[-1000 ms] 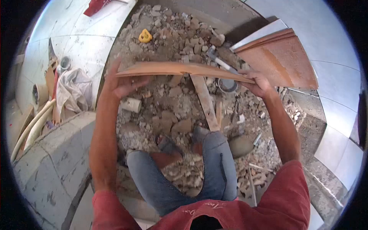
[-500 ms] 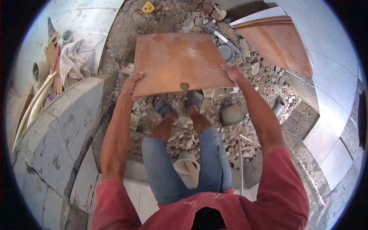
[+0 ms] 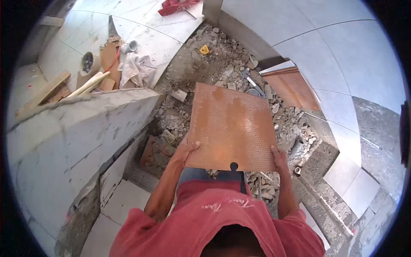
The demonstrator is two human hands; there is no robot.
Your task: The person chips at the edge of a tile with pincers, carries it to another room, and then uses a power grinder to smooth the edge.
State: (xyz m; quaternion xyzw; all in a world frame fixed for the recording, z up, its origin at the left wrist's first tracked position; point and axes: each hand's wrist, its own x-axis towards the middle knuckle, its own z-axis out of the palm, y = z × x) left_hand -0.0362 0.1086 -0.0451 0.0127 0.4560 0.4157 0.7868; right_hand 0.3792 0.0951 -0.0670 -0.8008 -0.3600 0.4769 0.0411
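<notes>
Both hands held a big brown tile (image 3: 231, 126) flat over the rubble (image 3: 180, 115), rough side up (a small notch sat in its near edge). The left hand (image 3: 185, 150) and right hand (image 3: 279, 157) each gripped a near corner, probably to keep it level.

Red short-sleeved T-shirt (image 3: 218, 218), loose, filling the lower middle of the view. Faint pale cursive lettering across the chest, too small and warped to read. Sleeves ending above the elbows; forearms bare. Blue denim jeans (image 3: 195, 173) showing as a narrow band just above the shirt's edge. No gloves on the left hand (image 3: 185, 150) or the right hand (image 3: 279, 157); no watch or band seen at either wrist.
</notes>
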